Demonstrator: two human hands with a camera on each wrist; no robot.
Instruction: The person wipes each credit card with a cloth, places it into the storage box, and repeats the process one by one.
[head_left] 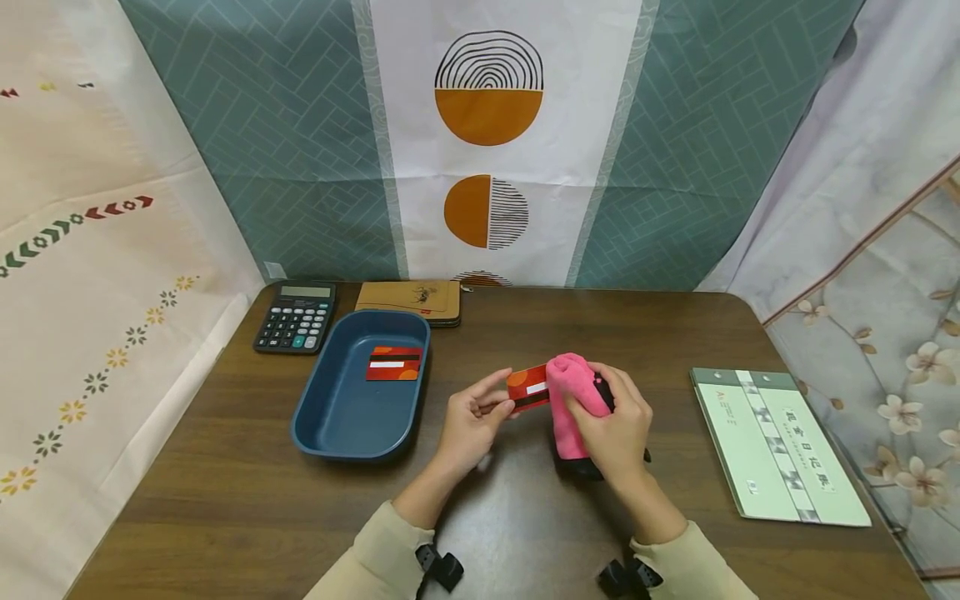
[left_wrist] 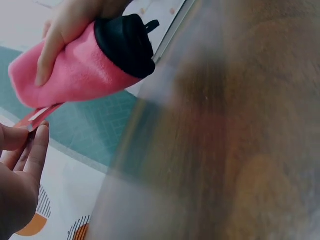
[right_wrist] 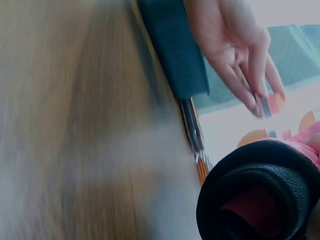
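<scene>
My left hand (head_left: 467, 423) pinches one end of a red and orange bank card (head_left: 525, 385) between thumb and fingers. The card's other end meets a pink fuzzy cloth (head_left: 566, 404), which hides that edge. My right hand (head_left: 621, 421) grips the cloth, thumb across its near face. Bundled with the cloth is a black leather-like item (left_wrist: 122, 42), seen as a rounded dark end with a small tab in the left wrist view; its kind cannot be told. A second red card (head_left: 405, 374) lies inside the blue tray (head_left: 303, 433), left of my hands.
Behind the tray are a black calculator (head_left: 296, 318) and a tan notebook (head_left: 408, 298). A pale green notebook (head_left: 776, 450) lies at the right of the brown wooden table (head_left: 495, 517). Patterned cloth (head_left: 495, 158) hangs along the table's far edge.
</scene>
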